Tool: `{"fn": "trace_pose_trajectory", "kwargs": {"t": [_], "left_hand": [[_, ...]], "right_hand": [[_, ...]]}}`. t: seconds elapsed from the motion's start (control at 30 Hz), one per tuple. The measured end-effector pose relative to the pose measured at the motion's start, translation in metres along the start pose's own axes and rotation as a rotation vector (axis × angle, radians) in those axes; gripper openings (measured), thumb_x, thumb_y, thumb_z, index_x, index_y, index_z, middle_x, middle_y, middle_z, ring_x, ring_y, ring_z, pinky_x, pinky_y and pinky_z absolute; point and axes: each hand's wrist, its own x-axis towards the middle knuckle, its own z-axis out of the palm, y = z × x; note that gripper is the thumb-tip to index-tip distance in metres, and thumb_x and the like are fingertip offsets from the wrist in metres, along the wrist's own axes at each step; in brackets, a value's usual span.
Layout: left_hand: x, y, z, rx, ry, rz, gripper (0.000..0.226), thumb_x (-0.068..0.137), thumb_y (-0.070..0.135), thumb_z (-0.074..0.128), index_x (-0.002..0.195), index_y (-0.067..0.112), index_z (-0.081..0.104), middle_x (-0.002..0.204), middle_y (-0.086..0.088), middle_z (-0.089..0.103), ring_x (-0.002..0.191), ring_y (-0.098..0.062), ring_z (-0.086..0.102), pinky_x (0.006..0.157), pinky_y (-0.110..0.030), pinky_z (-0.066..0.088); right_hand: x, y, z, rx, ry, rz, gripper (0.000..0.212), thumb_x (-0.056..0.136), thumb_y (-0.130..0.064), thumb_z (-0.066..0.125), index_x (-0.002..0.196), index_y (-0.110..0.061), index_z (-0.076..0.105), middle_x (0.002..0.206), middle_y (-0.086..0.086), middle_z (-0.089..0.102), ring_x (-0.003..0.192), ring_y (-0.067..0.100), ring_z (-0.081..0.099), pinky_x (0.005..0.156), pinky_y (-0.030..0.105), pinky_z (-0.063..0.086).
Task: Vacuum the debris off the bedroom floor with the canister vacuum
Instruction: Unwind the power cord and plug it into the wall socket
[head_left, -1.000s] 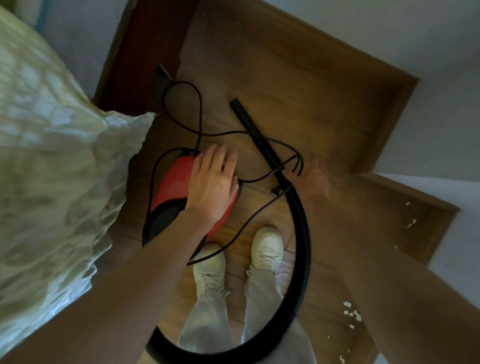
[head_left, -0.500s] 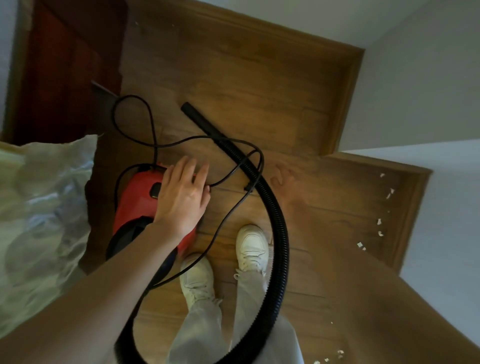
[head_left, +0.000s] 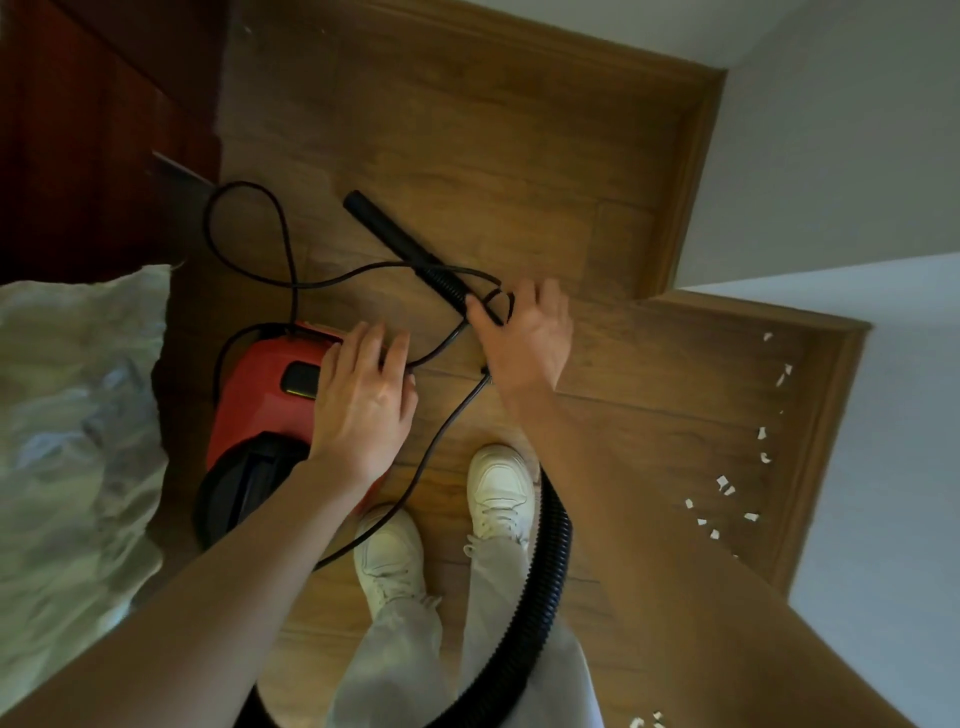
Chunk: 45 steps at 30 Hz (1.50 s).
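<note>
Step in hand: set-up, judged from the layout. The vacuum stands on the floor with its cord lying in loose loops; no suction has reached the debris yet.
Left hand: laid flat on the red top of the vacuum, fingers nearly straight and slightly spread. It presses or steadies the body; it grips nothing.
Right hand: at the spot where the cord loops cross the hose near the wand. Thumb and forefinger appear to close on a strand of cord; the remaining fingers are extended and a little apart. Motion blur makes the exact pinch uncertain.
Vacuum position: just beside the bed cover, in front of the person's left shoe.
Hose position: runs from the bottom edge, past the right shoe, up to the wand, which lies flat and points away from the person.
Debris position: white scraps along the skirting at the right, well apart from the wand tip; more at the bottom edge.
Next move, as judged: free the cord from the hose, take up the wand, and bring its tip across to the scraps.
Risk: a cord loop left around the hose may drag when the wand is lifted.
</note>
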Motion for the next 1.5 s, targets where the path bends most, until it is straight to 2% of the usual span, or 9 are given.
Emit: {"fn": "trace_pose_trajectory", "kwargs": {"t": [0.13,0.3,0.47,0.77,0.9,1.13,1.3,1.4,1.5], "left_hand": [[-0.001,0.001,-0.005,-0.004,0.019,-0.009,0.040,0.089,0.017,0.055,0.126,0.000,0.053,0.128,-0.023,0.052,0.124,-0.038,0.046,0.098,-0.051,0.042],[-0.005,-0.005,-0.024,-0.036,0.037,-0.040,0.040,0.090,0.018,0.050,0.126,0.000,0.052,0.130,-0.023,0.052,0.124,-0.038,0.046,0.098,-0.051,0.043],[-0.021,-0.004,-0.060,-0.128,0.041,-0.006,0.044,0.090,0.024,0.052,0.128,0.002,0.050,0.131,-0.019,0.051,0.123,-0.033,0.047,0.099,-0.047,0.044],[-0.086,0.006,-0.140,-0.167,0.103,-0.033,0.043,0.093,0.025,0.044,0.130,0.004,0.050,0.129,-0.016,0.054,0.122,-0.030,0.050,0.097,-0.045,0.046],[-0.113,0.007,-0.185,-0.185,0.155,-0.054,0.043,0.094,0.026,0.044,0.130,0.004,0.050,0.129,-0.016,0.054,0.122,-0.030,0.050,0.097,-0.044,0.046],[-0.142,0.023,-0.288,-0.273,0.298,-0.055,0.044,0.094,0.028,0.044,0.130,0.003,0.050,0.130,-0.015,0.053,0.122,-0.027,0.049,0.100,-0.041,0.044],[-0.156,0.064,-0.361,-0.318,0.326,0.129,0.049,0.095,0.034,0.047,0.135,0.007,0.046,0.135,-0.012,0.051,0.126,-0.024,0.046,0.104,-0.039,0.042],[-0.163,0.086,-0.396,-0.344,0.341,0.212,0.050,0.095,0.040,0.048,0.136,0.011,0.042,0.135,-0.009,0.050,0.127,-0.022,0.045,0.105,-0.037,0.040],[-0.171,0.105,-0.427,-0.491,0.383,0.266,0.035,0.098,0.035,0.046,0.123,0.011,0.054,0.121,-0.003,0.058,0.117,-0.017,0.052,0.098,-0.036,0.045]], "right_hand": [[-0.012,-0.011,0.000,0.040,-0.283,0.243,0.033,0.089,-0.041,0.059,0.109,-0.016,0.064,0.099,0.005,0.070,0.090,0.027,0.065,0.068,0.030,0.046],[-0.025,-0.035,-0.024,0.504,-0.289,0.533,0.016,0.087,-0.015,0.065,0.103,-0.013,0.068,0.097,0.002,0.072,0.085,0.012,0.064,0.075,0.026,0.053],[-0.059,-0.077,-0.073,0.613,-0.357,0.380,0.012,0.084,-0.015,0.069,0.096,-0.016,0.068,0.085,-0.007,0.070,0.077,0.001,0.063,0.065,0.007,0.045],[-0.077,-0.135,-0.197,0.750,-0.327,0.193,0.020,0.091,-0.031,0.064,0.103,-0.017,0.069,0.064,-0.002,0.065,0.057,0.006,0.061,0.063,0.025,0.051],[-0.078,-0.157,-0.265,0.808,-0.360,0.160,0.009,0.089,-0.023,0.066,0.095,-0.017,0.070,0.063,0.002,0.064,0.059,0.012,0.060,0.068,0.034,0.053],[-0.100,-0.204,-0.384,0.914,-0.368,0.033,0.007,0.086,-0.007,0.068,0.089,-0.011,0.063,0.077,0.003,0.066,0.075,0.013,0.065,0.076,0.023,0.053],[-0.122,-0.246,-0.449,0.965,-0.279,-0.095,0.019,0.082,-0.001,0.071,0.092,-0.017,0.066,0.082,0.007,0.066,0.079,0.023,0.065,0.080,0.030,0.056],[-0.135,-0.267,-0.482,0.995,-0.254,-0.139,0.022,0.080,0.002,0.071,0.092,-0.016,0.068,0.079,-0.004,0.066,0.076,0.012,0.064,0.077,0.024,0.054],[-0.148,-0.282,-0.514,1.026,-0.268,-0.129,0.021,0.081,0.003,0.070,0.091,-0.016,0.069,0.078,-0.005,0.067,0.076,0.011,0.064,0.074,0.025,0.053]]}}
